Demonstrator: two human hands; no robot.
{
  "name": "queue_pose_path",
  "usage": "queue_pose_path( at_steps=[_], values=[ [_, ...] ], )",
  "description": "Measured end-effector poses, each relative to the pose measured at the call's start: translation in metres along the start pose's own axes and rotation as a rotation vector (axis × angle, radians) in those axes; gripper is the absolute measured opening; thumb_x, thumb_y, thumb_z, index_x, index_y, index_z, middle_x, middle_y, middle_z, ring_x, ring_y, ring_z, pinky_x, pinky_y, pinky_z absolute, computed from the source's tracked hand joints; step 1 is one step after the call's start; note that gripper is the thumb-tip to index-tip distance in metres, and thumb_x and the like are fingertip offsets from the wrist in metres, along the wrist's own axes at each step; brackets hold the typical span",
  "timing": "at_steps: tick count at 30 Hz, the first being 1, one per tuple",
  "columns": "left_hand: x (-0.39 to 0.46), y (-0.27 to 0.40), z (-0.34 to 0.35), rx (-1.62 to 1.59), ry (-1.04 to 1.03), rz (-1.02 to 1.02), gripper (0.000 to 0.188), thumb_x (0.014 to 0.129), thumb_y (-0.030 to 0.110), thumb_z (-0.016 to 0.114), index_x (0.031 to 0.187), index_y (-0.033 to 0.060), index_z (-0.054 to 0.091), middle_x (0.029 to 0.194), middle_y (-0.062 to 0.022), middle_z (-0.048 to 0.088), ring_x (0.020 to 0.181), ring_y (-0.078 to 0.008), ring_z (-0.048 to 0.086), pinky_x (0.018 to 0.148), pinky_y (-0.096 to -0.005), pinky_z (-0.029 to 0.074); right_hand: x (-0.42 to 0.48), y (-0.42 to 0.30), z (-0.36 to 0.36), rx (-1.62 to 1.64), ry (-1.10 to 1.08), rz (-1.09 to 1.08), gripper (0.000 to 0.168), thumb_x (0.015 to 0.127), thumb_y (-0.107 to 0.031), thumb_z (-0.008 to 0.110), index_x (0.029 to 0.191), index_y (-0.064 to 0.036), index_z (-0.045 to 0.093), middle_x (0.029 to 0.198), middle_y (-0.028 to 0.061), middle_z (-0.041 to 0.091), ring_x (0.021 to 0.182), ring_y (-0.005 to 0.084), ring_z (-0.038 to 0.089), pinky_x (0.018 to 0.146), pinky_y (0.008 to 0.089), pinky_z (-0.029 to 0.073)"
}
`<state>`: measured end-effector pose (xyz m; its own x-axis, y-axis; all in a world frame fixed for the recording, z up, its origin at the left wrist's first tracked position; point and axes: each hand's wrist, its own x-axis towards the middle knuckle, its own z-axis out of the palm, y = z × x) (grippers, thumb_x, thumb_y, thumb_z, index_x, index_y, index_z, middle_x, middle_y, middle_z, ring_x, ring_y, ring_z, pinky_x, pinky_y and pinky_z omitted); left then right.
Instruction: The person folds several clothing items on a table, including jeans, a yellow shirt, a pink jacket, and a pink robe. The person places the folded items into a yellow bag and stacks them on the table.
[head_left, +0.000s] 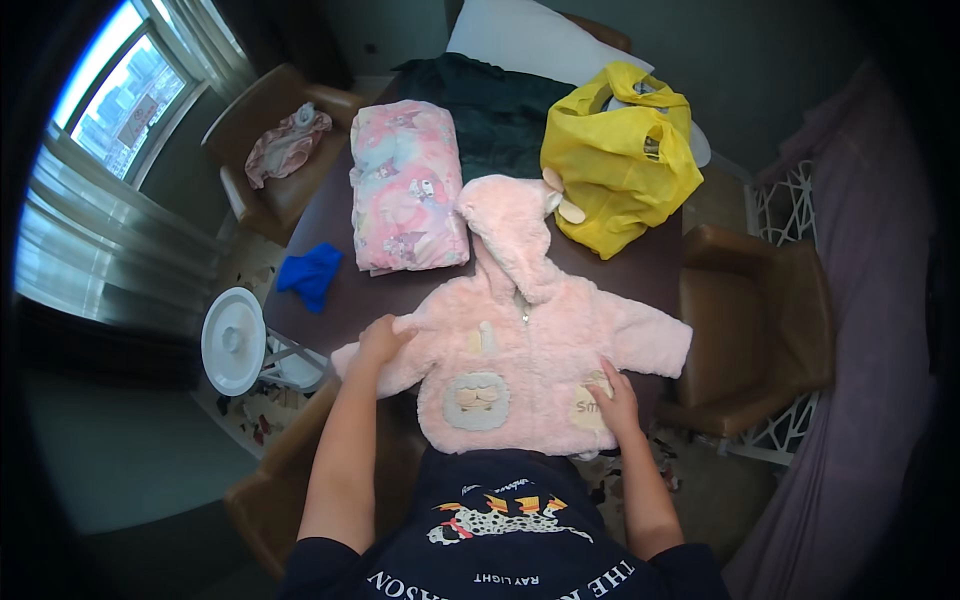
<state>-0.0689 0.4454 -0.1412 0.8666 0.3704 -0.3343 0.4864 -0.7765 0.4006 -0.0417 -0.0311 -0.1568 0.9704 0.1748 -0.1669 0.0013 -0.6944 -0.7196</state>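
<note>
A pink fluffy hooded children's jacket (517, 360) lies front up on the dark table (315, 315), its hood pointing away from me and its sleeves spread. It has a front zipper, a pale animal-face patch at the lower left and a cream patch with lettering at the lower right. My left hand (384, 339) rests on the left sleeve, thumb stretched toward the chest; the curled fingers do not show whether they grip the fabric. On the cream patch near the lower right edge, my right hand (616, 396) lies with its fingers slightly apart.
Behind the jacket are a folded pink patterned quilt (409, 187), dark green cloth (499, 112) and a filled yellow bag (622, 172). Blue cloth (310, 276) lies at left. Brown chairs (757, 330) flank the table; a round white lid (233, 341) is beside its left edge.
</note>
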Motion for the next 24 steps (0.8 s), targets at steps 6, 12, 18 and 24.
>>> queue_pose_path(
  at_steps=[6, 12, 18, 24],
  values=[
    [-0.001, 0.049, -0.019, 0.070, 0.478, 0.043, 0.035, 0.073, 0.022, 0.078, 0.101, 0.0066, 0.065, 0.110, -0.0167, 0.061, 0.110, -0.0374, 0.054, 0.091, -0.0494, 0.041, -0.002, -0.008, 0.003, -0.062, -0.003, 0.009, 0.061, 0.083, -0.027, 0.072, 0.139, -0.022, 0.050, 0.103, 0.0171, 0.059, 0.099, 0.0336, 0.060, 0.085, 0.0390, 0.048],
    [-0.037, 0.087, 0.053, 0.129, 0.447, 0.417, 0.071, 0.078, 0.038, 0.072, 0.140, 0.0167, 0.045, 0.151, -0.0186, 0.030, 0.141, -0.0402, 0.022, 0.110, -0.0599, 0.018, -0.009, -0.013, 0.005, -0.130, 0.017, 0.008, 0.064, 0.083, -0.029, 0.072, 0.141, -0.025, 0.046, 0.102, 0.0181, 0.058, 0.095, 0.0352, 0.060, 0.081, 0.0414, 0.050],
    [-0.030, 0.091, 0.081, 0.187, 0.173, 0.266, 0.083, 0.077, 0.059, 0.065, 0.148, 0.0235, 0.038, 0.157, -0.0192, 0.019, 0.146, -0.0389, 0.013, 0.110, -0.0659, 0.010, -0.004, 0.025, 0.021, -0.076, 0.199, -0.145, 0.060, 0.085, -0.025, 0.072, 0.139, -0.016, 0.048, 0.104, 0.0134, 0.058, 0.097, 0.0305, 0.061, 0.085, 0.0363, 0.048],
    [-0.020, 0.063, 0.080, -0.104, 0.238, 0.397, 0.063, 0.081, 0.034, 0.071, 0.137, 0.0147, 0.049, 0.152, -0.0221, 0.028, 0.140, -0.0413, 0.026, 0.108, -0.0544, 0.029, 0.021, 0.032, 0.013, 1.215, 0.472, 0.594, 0.046, 0.088, -0.026, 0.071, 0.122, 0.000, 0.054, 0.114, 0.0138, 0.056, 0.105, 0.0247, 0.057, 0.094, 0.0389, 0.045]
  ],
)
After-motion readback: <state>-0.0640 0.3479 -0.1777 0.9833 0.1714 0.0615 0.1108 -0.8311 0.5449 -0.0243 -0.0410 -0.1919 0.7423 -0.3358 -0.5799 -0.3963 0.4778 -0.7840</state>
